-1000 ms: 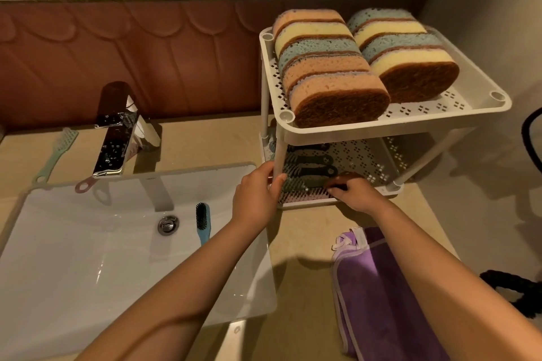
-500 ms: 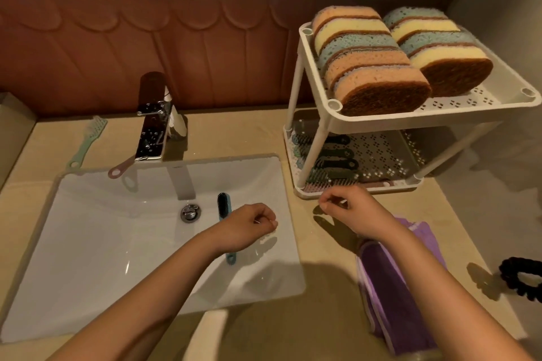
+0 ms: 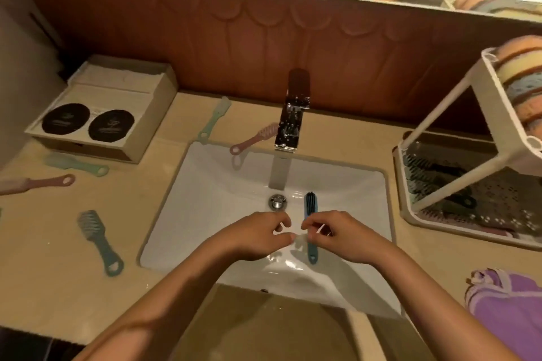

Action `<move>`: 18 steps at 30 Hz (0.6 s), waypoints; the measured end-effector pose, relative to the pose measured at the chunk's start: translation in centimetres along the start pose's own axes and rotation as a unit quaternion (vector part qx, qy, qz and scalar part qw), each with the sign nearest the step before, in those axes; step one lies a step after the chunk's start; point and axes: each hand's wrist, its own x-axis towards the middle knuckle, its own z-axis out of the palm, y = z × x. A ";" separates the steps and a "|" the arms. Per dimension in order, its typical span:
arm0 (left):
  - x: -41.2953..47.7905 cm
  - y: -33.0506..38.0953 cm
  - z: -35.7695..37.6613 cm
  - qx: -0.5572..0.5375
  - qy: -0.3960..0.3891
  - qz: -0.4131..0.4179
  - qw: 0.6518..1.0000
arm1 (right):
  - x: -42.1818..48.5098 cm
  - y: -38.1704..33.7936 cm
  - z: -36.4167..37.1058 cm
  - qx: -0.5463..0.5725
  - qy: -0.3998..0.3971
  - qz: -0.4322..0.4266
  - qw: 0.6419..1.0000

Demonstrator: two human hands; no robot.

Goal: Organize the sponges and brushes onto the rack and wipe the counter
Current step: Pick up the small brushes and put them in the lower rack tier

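Brushes point(image 3: 99, 240) lie loose on the counter point(image 3: 58, 287), not yet racked. Left hand point(image 3: 258, 236) is loosely curled and empty. Right hand point(image 3: 337, 236) is at the blue brush point(image 3: 310, 205) in the sink point(image 3: 220, 184), probably to carry it to the rack point(image 3: 457, 184); whether it grips, I cannot tell.

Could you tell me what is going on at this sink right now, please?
A person is tidying brushes onto the rack. Both hands are over the sink: the left hand holds nothing, the right hand is at the blue brush beside the drain, grip unclear. Several other brushes lie on the counter; sponges already sit on the rack's top shelf.
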 end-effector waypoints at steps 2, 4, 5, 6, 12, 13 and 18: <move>-0.8 -2.2 -1.2 -0.015 0.007 -0.016 1.000 | 2.1 -2.1 0.5 -0.005 -0.019 -0.010 1.000; -1.4 -4.7 -2.4 -0.034 0.022 -0.035 0.999 | 4.5 -4.2 1.0 0.005 -0.029 -0.025 0.999; -1.5 -5.9 -2.9 -0.044 0.028 -0.044 0.998 | 5.8 -5.1 1.1 0.022 -0.028 -0.026 0.999; -1.4 -6.9 -3.4 -0.050 0.032 -0.052 0.997 | 6.9 -5.9 1.2 0.048 -0.026 -0.024 0.998; 1.8 -12.7 -7.5 -0.034 0.059 -0.091 0.994 | 13.6 -10.0 2.1 0.240 -0.009 0.072 0.968; 2.7 -13.5 -8.5 -0.038 0.074 -0.096 0.992 | 15.1 -10.4 2.2 0.273 0.001 0.097 0.957; 6.4 -14.6 -11.7 -0.067 0.180 -0.136 0.972 | 19.3 -11.7 2.5 0.381 0.045 0.195 0.902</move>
